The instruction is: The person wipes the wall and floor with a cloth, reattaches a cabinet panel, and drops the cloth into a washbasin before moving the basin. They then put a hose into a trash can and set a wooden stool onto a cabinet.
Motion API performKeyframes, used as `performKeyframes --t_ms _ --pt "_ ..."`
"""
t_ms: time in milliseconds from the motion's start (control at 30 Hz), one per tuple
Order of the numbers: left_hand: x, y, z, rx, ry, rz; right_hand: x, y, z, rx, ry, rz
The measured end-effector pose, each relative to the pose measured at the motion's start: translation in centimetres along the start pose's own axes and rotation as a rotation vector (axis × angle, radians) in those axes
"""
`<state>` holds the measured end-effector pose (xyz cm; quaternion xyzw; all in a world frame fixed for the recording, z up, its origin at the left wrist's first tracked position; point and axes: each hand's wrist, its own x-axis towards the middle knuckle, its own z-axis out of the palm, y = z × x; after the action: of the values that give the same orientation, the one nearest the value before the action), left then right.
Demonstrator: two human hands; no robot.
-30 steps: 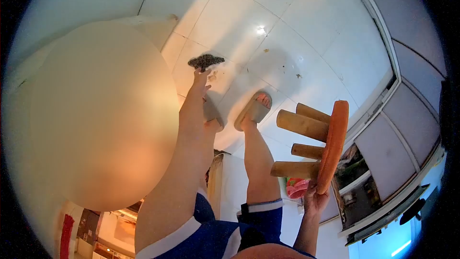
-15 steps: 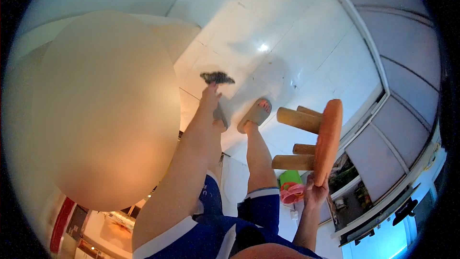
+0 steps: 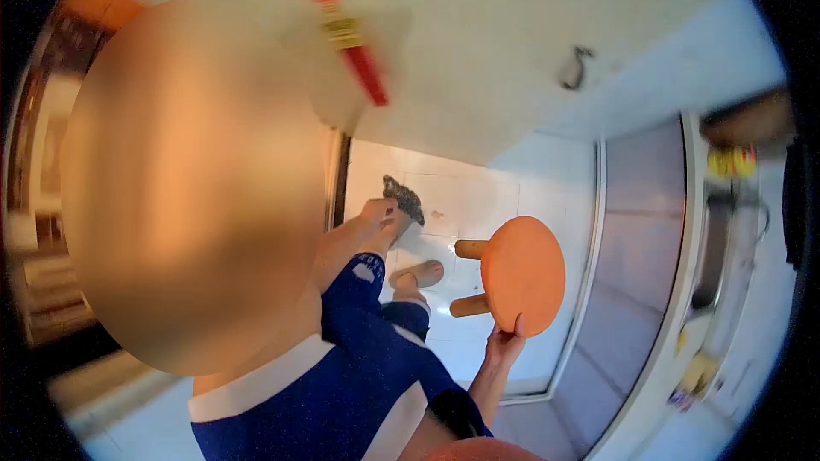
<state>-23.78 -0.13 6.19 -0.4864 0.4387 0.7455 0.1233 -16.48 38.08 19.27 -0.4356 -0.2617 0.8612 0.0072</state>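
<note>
My right hand (image 3: pixel 505 345) grips the lower edge of a small round stool (image 3: pixel 528 275) with an orange seat. The stool is held sideways off the floor, and two of its wooden legs point left. My left hand (image 3: pixel 378 212) is closed on a dark, speckled cloth (image 3: pixel 404 199), which hangs above the white tiles near my feet. A sandal (image 3: pixel 418 274) shows on one foot, below the cloth.
A red hanging ornament (image 3: pixel 342 32) is on the pale wall at the top. A grey object hangs farther right. Framed panels (image 3: pixel 641 230) and a white frame run along the right. A large blurred shape covers the left.
The view has turned, bringing the wall and red ornament in at the top. The stool now shows more of its seat face. Both hands still hold their things.
</note>
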Motion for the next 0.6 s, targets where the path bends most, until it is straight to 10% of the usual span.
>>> performKeyframes --t_ms 200,600 --pt "-4.2 0.4 -9.6 -0.312 -0.036 0.144 -2.1 -0.9 7.1 -0.388 -0.327 -0.040" --pt "-6.5 7.2 -16.1 -0.364 -0.016 -0.028 -8.6 6.8 15.8 -0.541 -0.108 -0.021"
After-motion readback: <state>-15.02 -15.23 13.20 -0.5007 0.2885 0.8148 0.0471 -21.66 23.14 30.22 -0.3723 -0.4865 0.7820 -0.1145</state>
